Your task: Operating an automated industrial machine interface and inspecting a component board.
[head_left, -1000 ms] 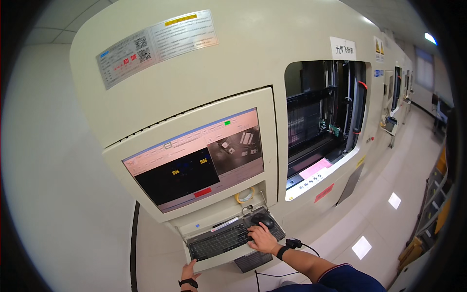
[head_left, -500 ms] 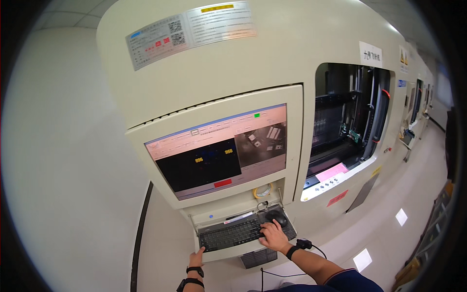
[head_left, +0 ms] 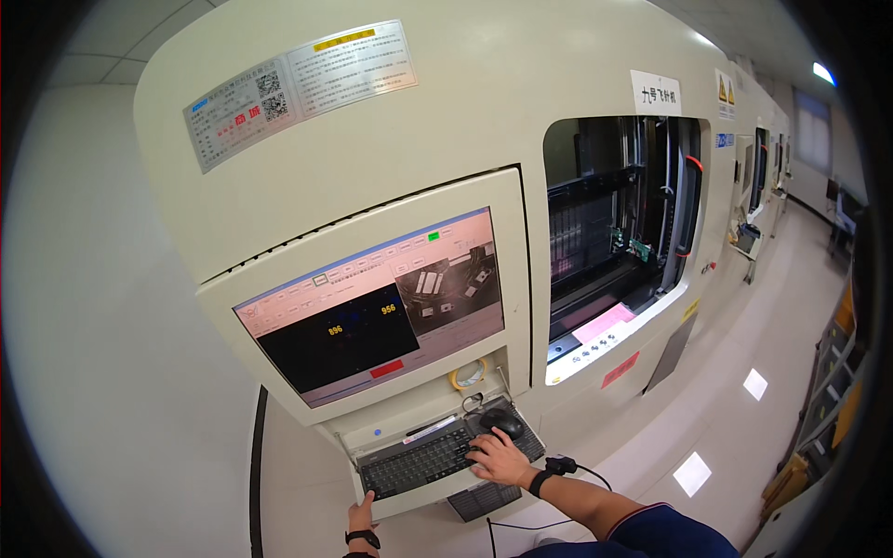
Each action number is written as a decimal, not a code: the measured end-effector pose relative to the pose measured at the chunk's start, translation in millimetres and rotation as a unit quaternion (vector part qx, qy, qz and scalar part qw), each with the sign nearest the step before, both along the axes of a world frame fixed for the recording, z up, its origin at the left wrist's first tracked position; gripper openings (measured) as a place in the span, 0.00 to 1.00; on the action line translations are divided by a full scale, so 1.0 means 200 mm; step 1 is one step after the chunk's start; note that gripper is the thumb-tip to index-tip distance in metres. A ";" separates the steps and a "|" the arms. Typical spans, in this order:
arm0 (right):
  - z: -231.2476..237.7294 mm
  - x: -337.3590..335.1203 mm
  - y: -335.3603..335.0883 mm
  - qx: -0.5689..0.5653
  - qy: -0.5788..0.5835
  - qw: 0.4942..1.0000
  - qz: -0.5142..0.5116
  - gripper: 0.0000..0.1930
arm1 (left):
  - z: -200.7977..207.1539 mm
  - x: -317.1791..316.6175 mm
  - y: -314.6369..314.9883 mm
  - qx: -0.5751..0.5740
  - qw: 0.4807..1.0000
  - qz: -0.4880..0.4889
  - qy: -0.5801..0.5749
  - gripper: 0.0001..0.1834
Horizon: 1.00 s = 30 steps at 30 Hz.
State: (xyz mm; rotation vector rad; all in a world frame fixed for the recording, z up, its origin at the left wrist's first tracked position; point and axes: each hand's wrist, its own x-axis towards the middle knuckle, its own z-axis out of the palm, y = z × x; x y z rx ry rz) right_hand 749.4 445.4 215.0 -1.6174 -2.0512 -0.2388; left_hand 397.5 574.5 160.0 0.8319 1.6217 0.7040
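A black keyboard (head_left: 409,468) lies on a pale pull-out tray (head_left: 423,496) under the screen (head_left: 335,339) of a large cream machine. My left hand (head_left: 361,517) grips the tray's near left corner, thumb on top; its other fingers are largely hidden. Over the keyboard's right end rests my right hand (head_left: 500,461), fingers spread on the keys and nothing held. Just beyond its fingertips sits a black mouse (head_left: 503,422). The screen shows a dark panel beside a grey camera picture, with a red block below.
A yellow tape roll (head_left: 455,379) stands behind the tray. To the right, a machine window (head_left: 595,232) reveals dark rails and a green board, with a pink sheet (head_left: 603,324) at its sill. A black cable (head_left: 586,469) hangs near my right wrist. Shelving (head_left: 823,372) lines the far right.
My view has turned rightward, so the machine sits farther left and more of the aisle shows. Both hands keep their places, the left on the tray corner and the right on the keyboard.
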 end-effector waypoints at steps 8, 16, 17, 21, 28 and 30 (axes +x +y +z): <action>0.03 0.00 0.00 -0.026 -0.044 0.998 0.043 0.21 | 0.05 0.01 -0.02 -0.001 1.000 -0.020 -0.006 0.33; -0.01 0.01 0.01 -0.015 0.009 1.000 0.006 0.20 | 0.10 -0.02 -0.07 -0.038 0.996 -0.030 -0.076 0.25; -0.01 0.01 0.01 -0.020 -0.004 1.000 0.004 0.19 | 0.08 -0.03 -0.06 -0.050 0.994 -0.022 -0.092 0.23; -0.02 0.01 0.01 0.016 0.016 1.000 0.003 0.16 | 0.05 -0.03 -0.04 -0.054 0.995 -0.012 -0.080 0.21; -0.02 0.00 0.02 0.017 0.000 1.000 0.011 0.15 | 0.01 -0.04 -0.03 -0.042 0.997 -0.001 -0.072 0.20; -0.01 0.01 0.01 0.009 0.010 1.000 -0.004 0.14 | 0.01 -0.04 -0.05 -0.038 0.996 -0.006 -0.081 0.20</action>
